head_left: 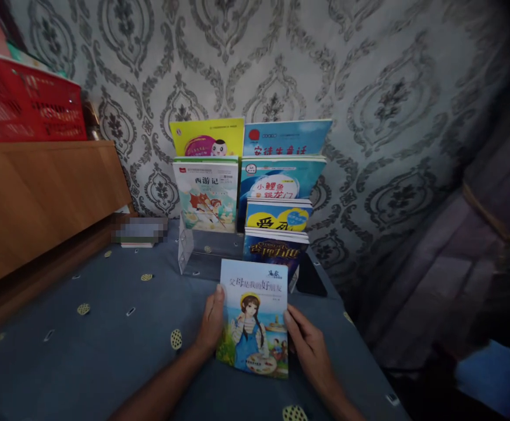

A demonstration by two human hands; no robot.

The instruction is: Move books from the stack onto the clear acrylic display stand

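Between my two hands a children's book (pixel 253 327) stands tilted, its cover facing me, with a drawn figure in a yellow hat. My left hand (pixel 211 318) grips its left edge, thumb on the cover. On the opposite edge my right hand (pixel 308 345) holds it the same way; the fingers behind are hidden. Just beyond is a clear stepped book rack (pixel 208 257). Its left side carries a white-covered book (pixel 208 196) and a yellow book (pixel 211 134). The right side holds blue books (pixel 281 181), a blue-and-yellow book (pixel 276 215) and a dark blue book (pixel 274 250), partly covered.
A dark flat object (pixel 311 278) lies right of the rack. Farther left, a small stack of books (pixel 138 234), blurred on top, rests on the blue patterned tablecloth (pixel 118 351). A wooden cabinet (pixel 44 199) bears a red basket (pixel 27 102). Curtains (pixel 447 245) hang at right.
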